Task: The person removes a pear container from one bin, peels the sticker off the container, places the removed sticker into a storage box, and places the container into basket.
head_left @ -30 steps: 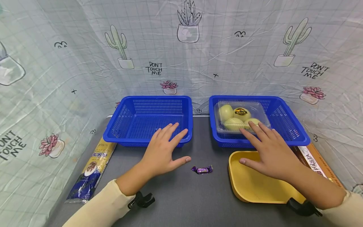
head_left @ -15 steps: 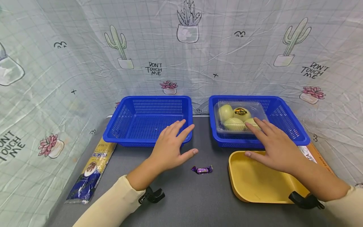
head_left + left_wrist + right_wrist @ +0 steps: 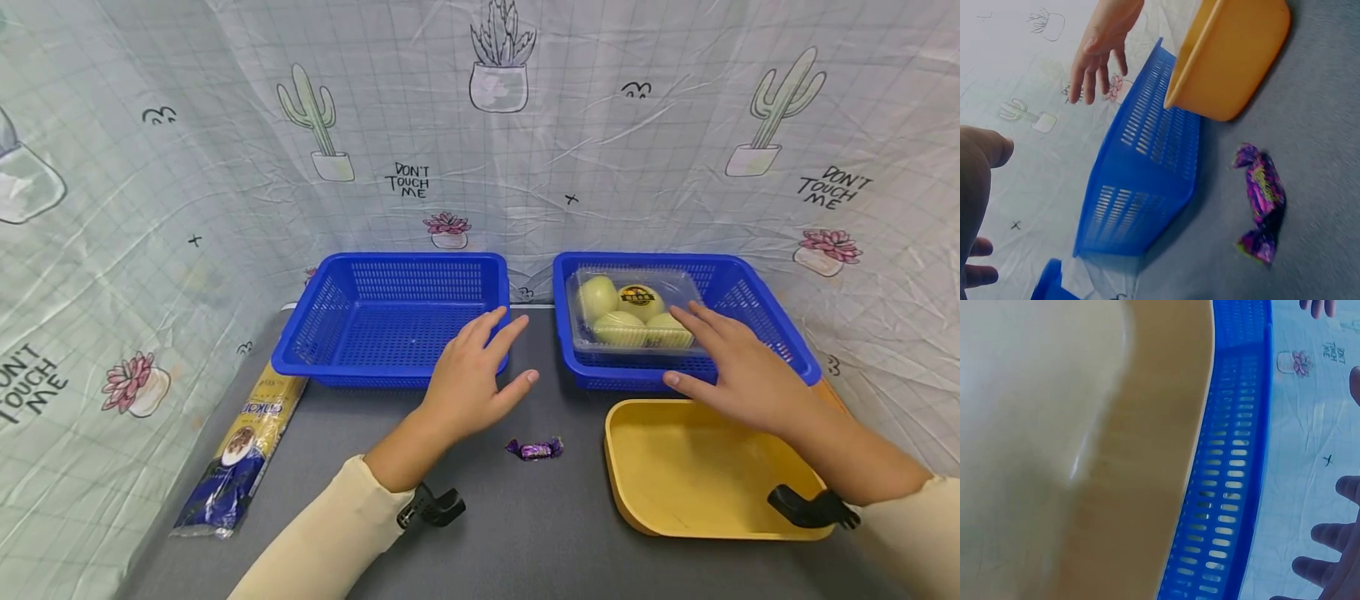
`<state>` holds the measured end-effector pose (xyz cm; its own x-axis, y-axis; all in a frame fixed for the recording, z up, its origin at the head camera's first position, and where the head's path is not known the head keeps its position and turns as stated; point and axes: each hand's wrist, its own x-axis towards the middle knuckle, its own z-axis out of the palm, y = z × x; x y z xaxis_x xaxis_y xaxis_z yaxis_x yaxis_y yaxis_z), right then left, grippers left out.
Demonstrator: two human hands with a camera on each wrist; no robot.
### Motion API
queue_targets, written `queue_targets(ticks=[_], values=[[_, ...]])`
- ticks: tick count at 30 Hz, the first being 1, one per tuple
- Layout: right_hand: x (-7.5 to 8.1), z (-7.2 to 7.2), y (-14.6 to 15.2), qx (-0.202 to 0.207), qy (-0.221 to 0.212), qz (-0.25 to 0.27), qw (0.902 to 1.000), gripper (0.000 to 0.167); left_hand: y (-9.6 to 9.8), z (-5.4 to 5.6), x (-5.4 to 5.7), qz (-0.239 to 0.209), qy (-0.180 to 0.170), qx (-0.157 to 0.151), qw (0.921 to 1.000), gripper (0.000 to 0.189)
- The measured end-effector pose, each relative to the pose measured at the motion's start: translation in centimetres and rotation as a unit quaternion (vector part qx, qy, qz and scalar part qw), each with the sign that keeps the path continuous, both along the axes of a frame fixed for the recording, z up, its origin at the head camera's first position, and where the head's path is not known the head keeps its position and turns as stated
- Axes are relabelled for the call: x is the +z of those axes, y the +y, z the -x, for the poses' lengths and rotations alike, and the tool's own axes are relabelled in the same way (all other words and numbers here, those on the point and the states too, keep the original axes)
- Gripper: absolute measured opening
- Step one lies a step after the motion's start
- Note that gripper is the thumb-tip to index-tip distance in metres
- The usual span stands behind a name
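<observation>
My left hand (image 3: 471, 382) hovers by the front right corner of the left blue basket (image 3: 390, 337), fingers spread and holding nothing. Over the space between the yellow tray (image 3: 690, 483) and the right blue basket (image 3: 618, 381) is my right hand (image 3: 753, 379), its fingers also spread and its grasp empty. A clear plastic box of pale green round fruit (image 3: 621, 327) sits in that right basket, close to my right fingertips; whether they touch it I cannot tell. A purple wrapped candy (image 3: 536, 450) lies on the grey table between the hands, and the left wrist view shows the candy (image 3: 1263, 197) close up.
A gold and blue packet (image 3: 240, 454) lies along the table's left side. An orange edge of a package (image 3: 831, 396) shows behind my right forearm. Printed cloth (image 3: 570, 150) closes off the back and sides. Both wrists wear black straps.
My left hand has moved right and farther from me. My right hand has shifted right and slightly forward, uncovering more of the yellow tray and fruit box. The objects stay where they were.
</observation>
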<state>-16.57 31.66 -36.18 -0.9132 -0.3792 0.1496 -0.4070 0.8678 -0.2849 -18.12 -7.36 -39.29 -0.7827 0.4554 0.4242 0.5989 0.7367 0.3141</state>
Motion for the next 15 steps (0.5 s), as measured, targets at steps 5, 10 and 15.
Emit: queue_targets(ticks=[5,10,15], values=[[0.4,0.4,0.3,-0.013,-0.017,0.000,0.9998,0.094,1.2,0.7,0.2,-0.018,0.002,0.002,0.9998,0.070],[0.4,1.0,1.2,-0.025,-0.029,-0.008,0.9992,0.094,2.2,1.2,0.0,-0.027,-0.017,-0.005,0.9995,0.070],[0.3,1.7,2.0,-0.035,-0.032,-0.033,0.9983,0.095,3.2,1.4,-0.4,-0.042,-0.035,-0.006,0.9985,0.069]])
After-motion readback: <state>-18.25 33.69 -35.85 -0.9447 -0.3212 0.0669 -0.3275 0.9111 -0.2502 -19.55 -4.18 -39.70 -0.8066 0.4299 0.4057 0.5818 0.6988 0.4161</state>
